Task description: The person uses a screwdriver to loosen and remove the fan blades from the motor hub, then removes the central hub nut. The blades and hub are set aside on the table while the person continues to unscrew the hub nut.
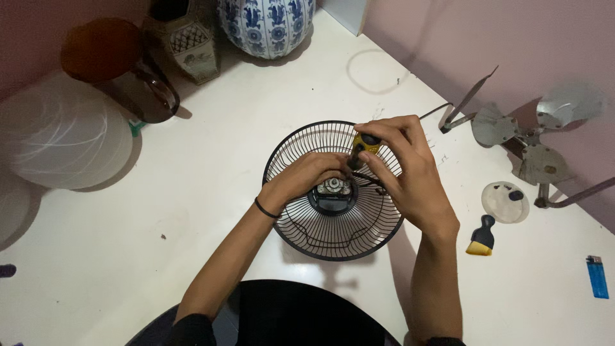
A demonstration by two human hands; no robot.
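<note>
A round black wire fan guard (333, 221) lies dish-like near the middle of the white bench (211, 218), its thin ribs fanning out from a dark hub where a small metal motor part (336, 187) shows. The right hand (403, 170) is curled tight around the stubby yellow-and-black handle of a screwdriver (362, 146), held upright over the hub. The left hand (301, 179), a thin black band on its wrist, is bunched with fingers closed down at the hub beside the tool's tip; what they pinch I cannot tell. Towards the bench's right edge lie a dull grey metal fan blade (519, 138) with three rounded paddles, a clear round plastic cap (505, 202), a small black-and-yellow brush (482, 237) and a blue lighter (597, 277). At the far edge stand a glossy blue-and-white porcelain vase (266, 25) and an angular patterned ceramic pot (186, 41); a frosted white dome (61, 141) sits at the left.
</note>
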